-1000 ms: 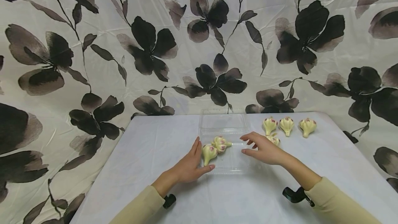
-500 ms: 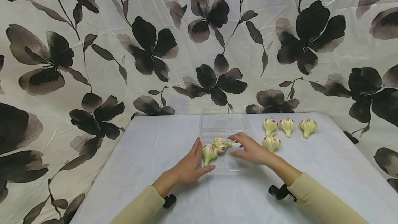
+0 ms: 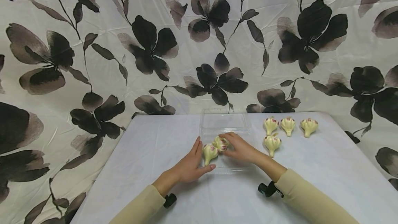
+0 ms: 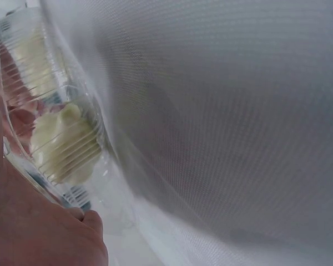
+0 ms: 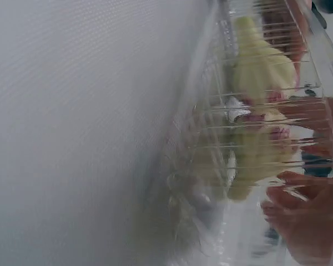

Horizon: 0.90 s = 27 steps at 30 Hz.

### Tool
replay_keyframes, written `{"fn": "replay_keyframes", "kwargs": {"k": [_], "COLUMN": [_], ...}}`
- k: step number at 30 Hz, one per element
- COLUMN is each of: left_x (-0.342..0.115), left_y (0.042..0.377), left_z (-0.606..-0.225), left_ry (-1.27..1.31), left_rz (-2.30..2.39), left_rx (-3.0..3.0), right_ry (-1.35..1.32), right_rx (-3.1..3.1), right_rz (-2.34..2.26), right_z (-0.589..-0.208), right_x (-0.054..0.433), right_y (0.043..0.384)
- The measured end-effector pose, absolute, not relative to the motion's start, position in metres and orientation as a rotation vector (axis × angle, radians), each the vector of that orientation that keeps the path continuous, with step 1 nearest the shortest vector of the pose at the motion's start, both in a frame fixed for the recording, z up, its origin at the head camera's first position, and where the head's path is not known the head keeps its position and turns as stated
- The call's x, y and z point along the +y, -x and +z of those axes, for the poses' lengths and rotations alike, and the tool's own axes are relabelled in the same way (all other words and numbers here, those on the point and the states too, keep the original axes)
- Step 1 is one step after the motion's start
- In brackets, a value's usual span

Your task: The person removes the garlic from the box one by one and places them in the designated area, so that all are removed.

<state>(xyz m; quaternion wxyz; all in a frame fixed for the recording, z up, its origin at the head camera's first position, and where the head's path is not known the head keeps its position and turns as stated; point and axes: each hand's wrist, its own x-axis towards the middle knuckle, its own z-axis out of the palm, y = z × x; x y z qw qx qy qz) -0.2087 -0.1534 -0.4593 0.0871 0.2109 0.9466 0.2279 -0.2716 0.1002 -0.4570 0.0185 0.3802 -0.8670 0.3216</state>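
A clear plastic clamshell box point(image 3: 239, 164) stands on the table with its lid point(image 3: 225, 121) folded back. Two garlic bulbs are inside: a front one point(image 3: 210, 153) by the left wall, and one behind it point(image 3: 220, 143). My left hand point(image 3: 188, 167) lies along the box's left side, fingers straight, thumb over the front corner. My right hand point(image 3: 240, 150) reaches into the box, with fingers on the far side and thumb on the near side of the rear bulb, holding it; its stem is hidden. Both wrist views show bulbs point(image 4: 66, 147) point(image 5: 261, 66) through the ribbed walls.
Several more garlic bulbs lie right of the box: three in a back row, such as the rightmost bulb point(image 3: 309, 127), and a nearer bulb point(image 3: 272, 143). A white cloth covers the table point(image 3: 155, 141). A floral curtain point(image 3: 186, 44) hangs behind its back edge.
My right hand has moved left over the box, from near its right edge to the rear garlic bulb. The nearer bulb on the right has come into full view. My left hand stays put.
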Motion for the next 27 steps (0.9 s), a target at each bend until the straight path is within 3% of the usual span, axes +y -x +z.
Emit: {"fn": "replay_keyframes", "kwargs": {"k": [27], "left_x": [-0.153], "left_y": [0.207], "left_z": [-0.459], "left_ry": [-0.634], "left_rz": [0.694], "left_rx": [2.823], "right_ry": [-1.081], "right_rx": [-2.835], "right_rz": [0.900], "right_z": [-0.443], "right_x": [0.107], "right_y": [0.284]}}
